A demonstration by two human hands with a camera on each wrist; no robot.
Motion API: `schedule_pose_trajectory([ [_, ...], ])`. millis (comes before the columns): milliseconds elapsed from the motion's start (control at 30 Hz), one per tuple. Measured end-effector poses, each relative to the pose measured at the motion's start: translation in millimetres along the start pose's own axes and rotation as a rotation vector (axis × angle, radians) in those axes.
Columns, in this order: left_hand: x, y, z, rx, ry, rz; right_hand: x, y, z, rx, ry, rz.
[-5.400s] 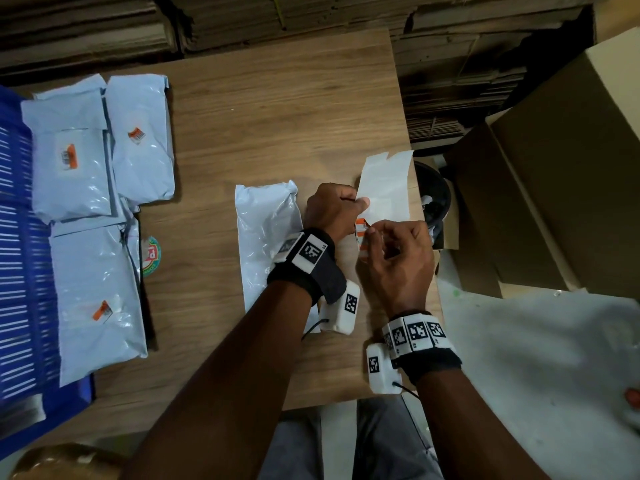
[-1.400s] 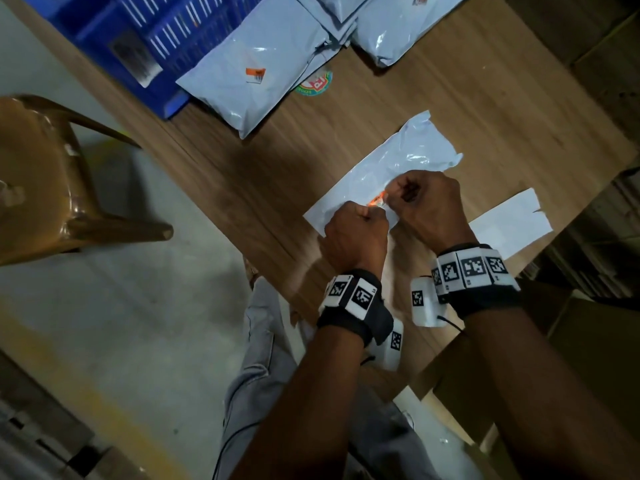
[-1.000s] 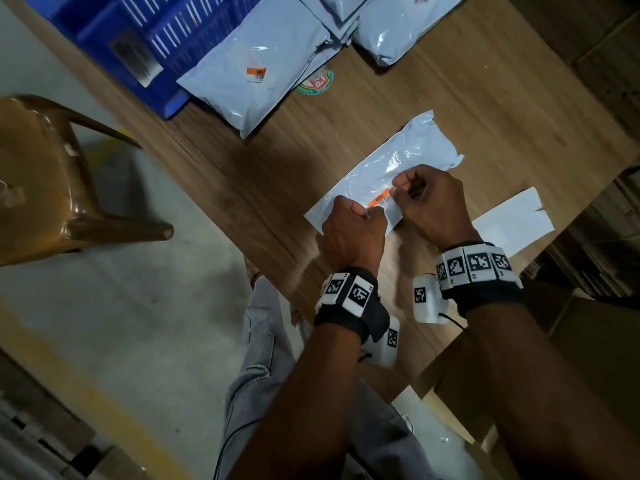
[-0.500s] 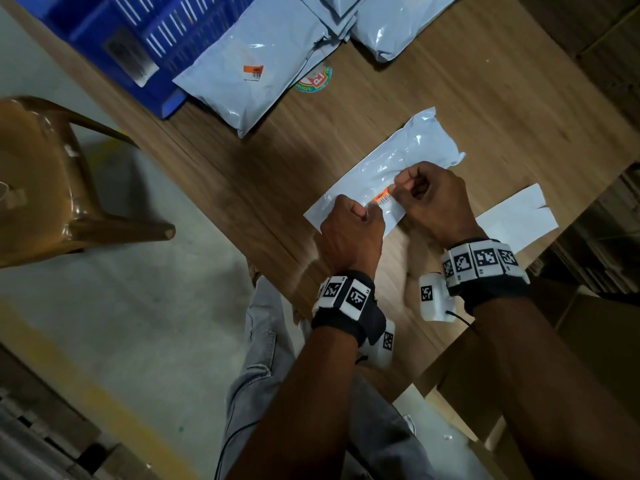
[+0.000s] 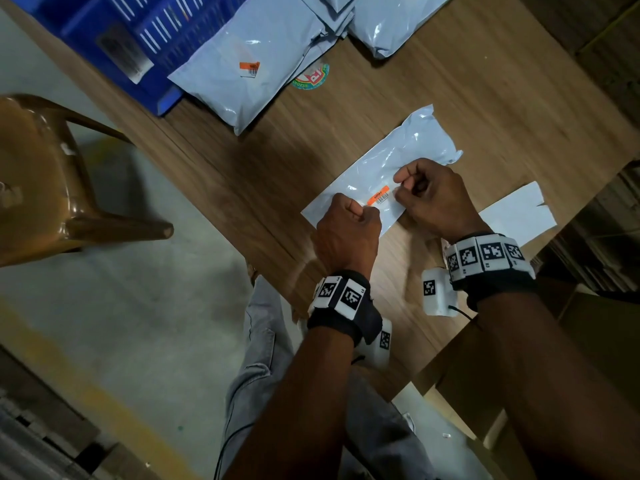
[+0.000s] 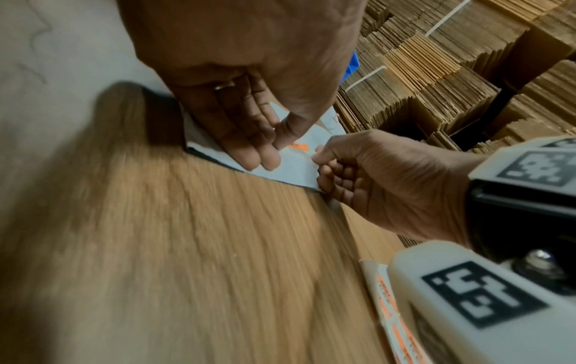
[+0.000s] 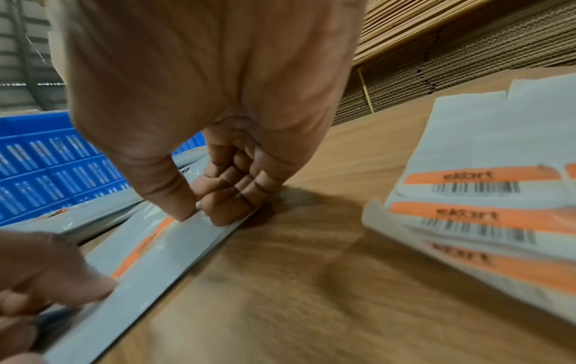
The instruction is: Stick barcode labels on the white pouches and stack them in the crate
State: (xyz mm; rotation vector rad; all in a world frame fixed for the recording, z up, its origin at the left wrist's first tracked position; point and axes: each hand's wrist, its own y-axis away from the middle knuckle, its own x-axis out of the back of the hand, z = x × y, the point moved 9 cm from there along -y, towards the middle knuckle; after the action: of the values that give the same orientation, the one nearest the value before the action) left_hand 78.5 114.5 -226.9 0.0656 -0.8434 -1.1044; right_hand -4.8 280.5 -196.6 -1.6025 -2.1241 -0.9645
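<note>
Both hands are pressing thumbs onto an orange-and-white barcode label point(image 5: 380, 196) on a flat white plastic pouch point(image 5: 408, 152) lying near the wooden bench's point(image 5: 467, 84) near edge; left hand point(image 5: 348, 230) and right hand point(image 5: 431, 199) are curled, holding nothing.

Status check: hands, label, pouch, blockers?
Left hand and right hand curled, thumbs pressing the ends of the orange barcode label. Label lies on the flat white plastic pouch on the wooden table. No blockers visible.

Head view looks down; wrist views close, all sharing the pouch point(image 5: 388, 168)
</note>
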Motion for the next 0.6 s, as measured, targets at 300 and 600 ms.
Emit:
schedule_pose_trajectory([
  [300,4.4,2.6,3.8,0.036,0.001,0.030,0.7,-1.6,0.3,-0.018,0.006,0.045],
  [600,6.1,0.7,6.0,0.016,-0.001,0.099,0.8,-1.4,-0.3,-0.009,0.016,0.118],
])
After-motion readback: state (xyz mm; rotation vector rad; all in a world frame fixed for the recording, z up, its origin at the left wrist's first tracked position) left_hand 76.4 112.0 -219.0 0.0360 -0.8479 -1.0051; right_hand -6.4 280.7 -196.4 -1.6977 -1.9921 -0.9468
